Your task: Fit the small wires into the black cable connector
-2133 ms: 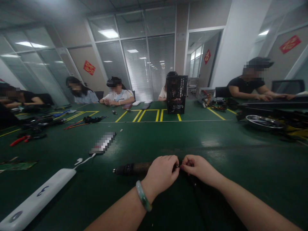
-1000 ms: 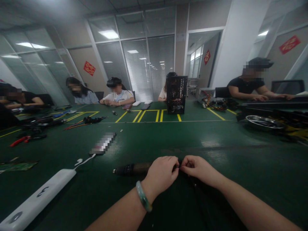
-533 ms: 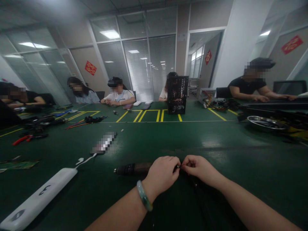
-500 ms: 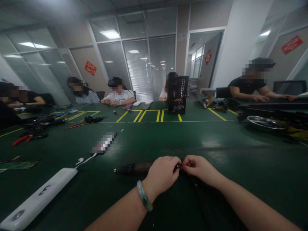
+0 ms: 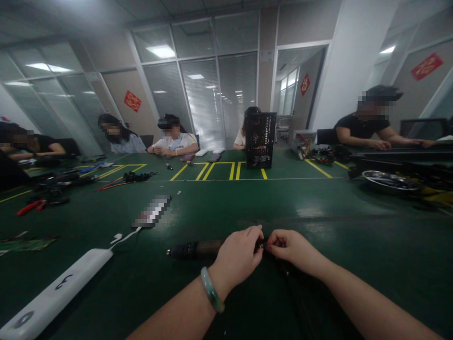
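A dark electric screwdriver (image 5: 205, 249) lies crosswise on the green table, its tip pointing left. My left hand (image 5: 238, 252), with a green bangle at the wrist, is closed round its rear end. Close against it, my right hand (image 5: 288, 245) pinches a small dark piece, apparently a cable plug, at that same end. A tiny brassy spot shows between the two hands; the joint itself is mostly hidden by fingers. From below the right hand a dark cable (image 5: 288, 274) trails toward the table's near edge, hard to make out against the dark surface.
To the left lies a white power bank (image 5: 71, 283), wired to a blurred-out phone (image 5: 154, 211). Red-handled pliers (image 5: 31, 207) and a green circuit board (image 5: 28, 243) are farther left. A black computer case (image 5: 261, 141) stands across the table, where several people sit. A round metal-rimmed part (image 5: 389, 181) is at right.
The fingers of my left hand have lifted and straightened slightly. My right hand has shifted a little left, still pinching at the screwdriver's rear end.
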Available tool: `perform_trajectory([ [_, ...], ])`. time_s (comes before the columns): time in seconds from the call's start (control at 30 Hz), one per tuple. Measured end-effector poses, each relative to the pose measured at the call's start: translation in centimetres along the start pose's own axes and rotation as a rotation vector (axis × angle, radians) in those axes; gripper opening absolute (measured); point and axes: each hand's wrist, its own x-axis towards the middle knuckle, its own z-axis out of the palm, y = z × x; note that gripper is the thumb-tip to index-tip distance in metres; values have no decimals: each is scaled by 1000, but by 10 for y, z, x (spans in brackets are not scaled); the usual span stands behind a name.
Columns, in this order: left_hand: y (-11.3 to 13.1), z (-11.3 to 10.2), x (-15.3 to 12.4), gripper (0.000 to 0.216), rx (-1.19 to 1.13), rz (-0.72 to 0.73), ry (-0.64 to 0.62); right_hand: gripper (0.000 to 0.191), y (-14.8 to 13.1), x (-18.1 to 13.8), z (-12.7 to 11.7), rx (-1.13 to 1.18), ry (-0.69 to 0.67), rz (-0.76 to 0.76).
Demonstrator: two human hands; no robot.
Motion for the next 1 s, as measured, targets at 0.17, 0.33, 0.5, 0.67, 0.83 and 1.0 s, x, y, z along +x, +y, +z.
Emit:
perform_trajectory([
  [0.17, -1, -1, 0, 13, -16, 25, -14, 13, -1, -1, 0, -8, 1, 3],
  [0.33, -1, -2, 1, 12, -27, 36, -19, 12, 1, 0, 0, -16, 5, 0],
  [0.5, -1, -1, 0, 11, -22, 47, -3, 12, 0, 0, 0, -23, 15, 9],
  [0.67, -2, -1, 0, 9, -31, 73, 3, 10, 4, 1, 1, -24, 30, -15],
  [0.83, -4, 2, 2, 12, -6, 128, 20, 6, 11, 2, 1, -55, 40, -51],
  [1.0, -2, 1, 2, 12, 5, 93, -3, 8, 9, 1, -2, -64, 27, -47],
])
